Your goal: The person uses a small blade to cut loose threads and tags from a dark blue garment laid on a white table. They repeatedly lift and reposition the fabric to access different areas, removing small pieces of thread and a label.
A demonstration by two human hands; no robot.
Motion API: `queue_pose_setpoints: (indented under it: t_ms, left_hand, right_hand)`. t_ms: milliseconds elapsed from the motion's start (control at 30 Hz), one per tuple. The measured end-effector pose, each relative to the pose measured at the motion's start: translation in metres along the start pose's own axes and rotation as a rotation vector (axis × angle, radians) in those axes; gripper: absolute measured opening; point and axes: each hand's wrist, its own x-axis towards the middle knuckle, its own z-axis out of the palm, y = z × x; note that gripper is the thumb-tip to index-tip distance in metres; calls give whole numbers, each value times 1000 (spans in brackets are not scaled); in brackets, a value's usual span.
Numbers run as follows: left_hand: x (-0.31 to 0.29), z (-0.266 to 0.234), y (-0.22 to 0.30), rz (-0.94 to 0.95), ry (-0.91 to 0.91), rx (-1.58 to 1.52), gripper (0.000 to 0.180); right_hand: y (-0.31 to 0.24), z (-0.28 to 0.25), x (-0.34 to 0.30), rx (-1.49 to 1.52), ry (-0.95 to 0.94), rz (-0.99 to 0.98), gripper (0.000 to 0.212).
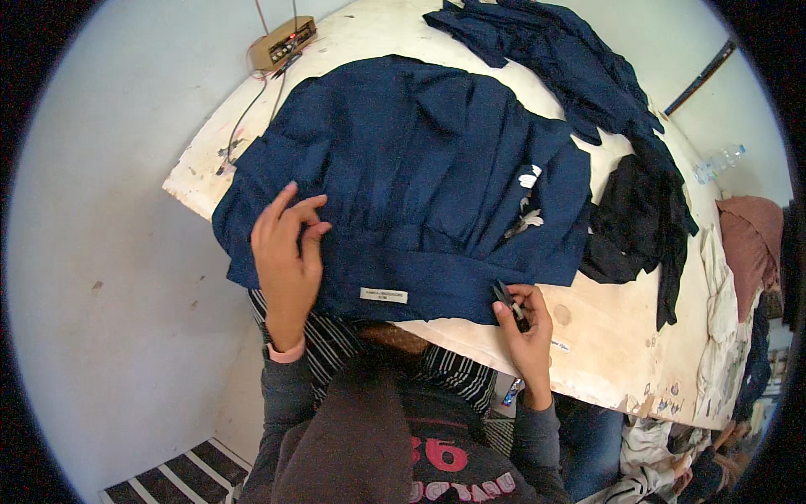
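A navy blue garment [395, 151] lies spread on the table before me, gathered into folds along a wide band at its near edge. A small white label [384, 296] is fixed to that band, and white flower-like motifs [527, 202] show on the right part of the cloth. My left hand [290, 248] is over the garment's left side, fingers apart and holding nothing. At the band's right end, my right hand [529, 323] is closed round small black thread snips [512, 307], their tip against the cloth. The handle is partly hidden by my fingers.
The pale, stained table [621, 353] reaches to the right. Behind lie more navy cloth [554, 50] and black cloth [634, 223]. A tan box with cables [284, 44] stands back left; a clear plastic bottle [719, 164] and brown cloth [750, 239] lie at the right.
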Motion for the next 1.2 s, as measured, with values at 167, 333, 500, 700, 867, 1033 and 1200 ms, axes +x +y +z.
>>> queue_pose_setpoints:
  t_ms: [167, 333, 500, 700, 867, 1033, 1200]
  left_hand:
    - [-18, -49, -37, -291, 60, -359, 9]
    - [-37, -89, -38, -308, 49, -247, 6]
    - [-43, -105, -17, -415, -19, -316, 5]
    - [-60, -99, -11, -367, 20, -375, 3]
    - [-71, -96, -13, -176, 4, -282, 6]
    - [-78, -95, -20, -40, -41, -222, 11]
    - [-67, -82, -30, 42, -40, -232, 14]
  right_hand:
    - [3, -1, 4, -78, 17, -13, 24]
    - [-17, 4, 6, -29, 15, 8, 24]
    - [-72, 41, -7, -74, -55, -214, 28]
    - [-120, 106, -17, -90, -475, -429, 28]
    - [-144, 141, -25, -105, -592, -461, 31]
    - [-152, 151, -25, -219, -588, -476, 31]
    - [-146, 159, -20, -295, -570, -500, 32]
